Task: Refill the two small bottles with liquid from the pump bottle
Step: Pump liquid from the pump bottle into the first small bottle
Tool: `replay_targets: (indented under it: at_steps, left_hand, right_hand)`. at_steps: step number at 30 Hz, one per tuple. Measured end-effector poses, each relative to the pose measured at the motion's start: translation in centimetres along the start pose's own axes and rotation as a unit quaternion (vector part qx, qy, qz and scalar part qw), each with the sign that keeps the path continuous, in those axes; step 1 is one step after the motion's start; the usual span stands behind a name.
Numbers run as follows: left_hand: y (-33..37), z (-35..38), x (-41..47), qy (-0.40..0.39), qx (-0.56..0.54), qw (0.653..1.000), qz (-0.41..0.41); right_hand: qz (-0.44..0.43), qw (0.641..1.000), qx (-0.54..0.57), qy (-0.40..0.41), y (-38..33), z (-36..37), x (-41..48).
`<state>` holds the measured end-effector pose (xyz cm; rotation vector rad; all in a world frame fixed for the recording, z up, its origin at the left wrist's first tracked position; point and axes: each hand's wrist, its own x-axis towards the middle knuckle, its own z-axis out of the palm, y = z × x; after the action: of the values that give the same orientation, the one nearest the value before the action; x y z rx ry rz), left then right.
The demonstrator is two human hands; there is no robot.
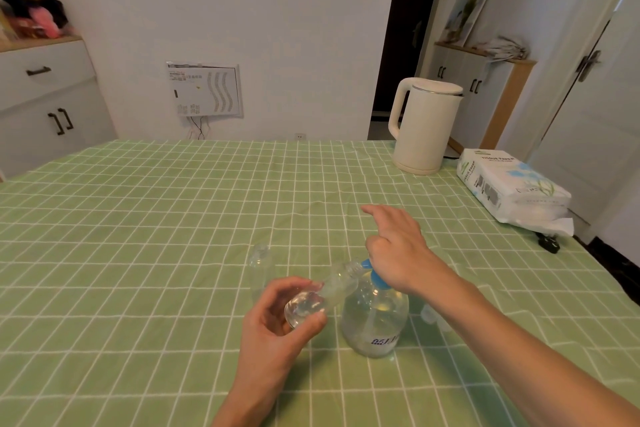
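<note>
Bench (138, 218): covered by a thin green cloth with a white grid, slightly creased toward the far edge.
Pump bottle (375, 319): clear plastic, round-shouldered and squat, upright near the middle of the near edge; clear liquid inside, dark lettering low on its front, blue pump head (369, 267) on top.
Right hand (398, 246): on top of the blue pump head, palm down, fingers bent over it, index finger stretched out toward the far edge.
Small bottle, held (322, 295): clear, slim, cylindrical, with a threaded open neck; tilted so its mouth sits right at the pump spout and its round base faces the camera. How much liquid is in it is hard to tell.
Left hand (277, 326): wrapped around the base end of the tilted small bottle, thumb on one side, fingers curled on the other.
Second small bottle (260, 265): clear, upright on the cloth just left of the held one, apart from both hands; blurred, contents not readable.
Caps (433, 315): small pale translucent pieces on the cloth right of the pump bottle, partly hidden by the right forearm.
Kettle (424, 125): cream, smooth, matt, with a loop handle, at the far right edge.
Tissue pack (512, 187): soft white plastic wrap with blue print, at the right edge beside the kettle.
</note>
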<state>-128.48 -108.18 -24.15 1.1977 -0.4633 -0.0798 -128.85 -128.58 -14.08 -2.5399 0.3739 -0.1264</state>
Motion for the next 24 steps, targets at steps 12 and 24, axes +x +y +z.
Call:
replay_targets:
  at_steps: [12,24]
  left_hand:
    - [-0.06,-0.08,-0.07,0.002,-0.002,1.000,-0.003]
    - [-0.13,-0.12,-0.14,0.001,0.005,1.000,0.001]
  right_hand:
    - [0.022,0.999,-0.035,0.015,-0.39,-0.51,-0.31]
    - [0.039,0.999,-0.032,0.001,-0.71,-0.94,-0.56]
